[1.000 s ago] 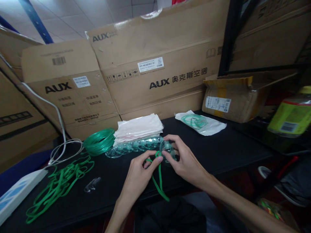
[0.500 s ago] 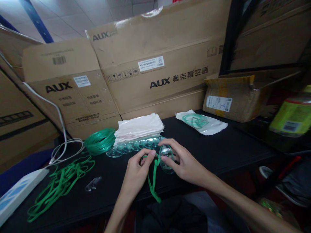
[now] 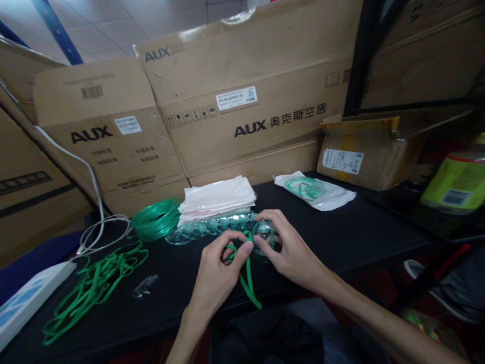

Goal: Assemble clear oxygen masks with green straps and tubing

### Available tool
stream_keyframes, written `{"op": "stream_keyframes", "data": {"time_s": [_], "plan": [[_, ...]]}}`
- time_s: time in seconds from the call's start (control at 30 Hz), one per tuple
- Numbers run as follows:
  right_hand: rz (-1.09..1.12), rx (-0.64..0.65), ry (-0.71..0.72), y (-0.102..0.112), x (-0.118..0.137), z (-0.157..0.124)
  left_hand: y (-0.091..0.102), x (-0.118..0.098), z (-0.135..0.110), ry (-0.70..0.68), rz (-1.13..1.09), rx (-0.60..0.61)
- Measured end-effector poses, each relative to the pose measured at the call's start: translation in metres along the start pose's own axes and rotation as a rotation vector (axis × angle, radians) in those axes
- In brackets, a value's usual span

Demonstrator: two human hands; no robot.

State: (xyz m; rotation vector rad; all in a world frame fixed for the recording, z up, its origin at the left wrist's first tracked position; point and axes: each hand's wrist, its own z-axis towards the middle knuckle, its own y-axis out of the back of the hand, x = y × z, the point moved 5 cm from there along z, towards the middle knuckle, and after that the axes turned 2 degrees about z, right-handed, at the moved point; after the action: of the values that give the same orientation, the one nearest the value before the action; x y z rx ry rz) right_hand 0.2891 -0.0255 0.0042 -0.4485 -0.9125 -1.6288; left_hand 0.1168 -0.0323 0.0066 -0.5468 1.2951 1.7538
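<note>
My left hand (image 3: 223, 263) pinches a green elastic strap (image 3: 248, 285) between thumb and forefinger, and the strap's loose end hangs down in front. In my right hand (image 3: 286, 247) is a clear oxygen mask (image 3: 264, 235), its rim gripped between thumb and fingers. The strap's upper end lies against the mask's left side; whether it passes through the mask I cannot tell. Just behind my hands, a row of nested clear masks (image 3: 212, 226) lies on the black table (image 3: 170, 298). Further left is a tangled heap of green straps (image 3: 98, 283).
Behind the mask row are stacked white pouches (image 3: 217, 197) and coiled green tubing (image 3: 155, 220). Small clear pieces (image 3: 145, 286) lie left of me, beyond them a power strip (image 3: 34, 303). A packed pouch (image 3: 314, 191) and an open carton (image 3: 359, 151) stand back right.
My left hand has moved slightly right, closer to the mask, and the hanging strap end has swung right. The mask has turned a little in my right hand.
</note>
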Motion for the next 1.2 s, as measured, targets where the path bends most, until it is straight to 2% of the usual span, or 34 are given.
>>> {"op": "stream_keyframes", "data": {"time_s": [0.2, 0.5, 0.6, 0.8, 0.97, 1.2], "plan": [[-0.018, 0.031, -0.003, -0.001, 0.002, -0.001, 0.002, 0.004, 0.002, -0.033, 0.06, -0.051], [-0.008, 0.104, 0.022, -0.005, 0.004, -0.002, 0.0, 0.006, 0.002, -0.023, 0.056, 0.032], [-0.032, 0.099, 0.046, -0.005, 0.004, -0.001, 0.001, 0.005, 0.003, -0.037, 0.091, 0.02], [-0.018, 0.066, 0.004, -0.005, -0.003, -0.001, -0.002, 0.003, 0.004, -0.006, 0.185, 0.026], [-0.078, 0.05, 0.057, -0.005, 0.003, 0.0, -0.009, 0.004, 0.004, 0.004, 0.171, 0.095], [-0.137, 0.03, 0.087, -0.006, 0.006, 0.0, -0.009, 0.003, 0.004, -0.001, 0.148, 0.092]]}}
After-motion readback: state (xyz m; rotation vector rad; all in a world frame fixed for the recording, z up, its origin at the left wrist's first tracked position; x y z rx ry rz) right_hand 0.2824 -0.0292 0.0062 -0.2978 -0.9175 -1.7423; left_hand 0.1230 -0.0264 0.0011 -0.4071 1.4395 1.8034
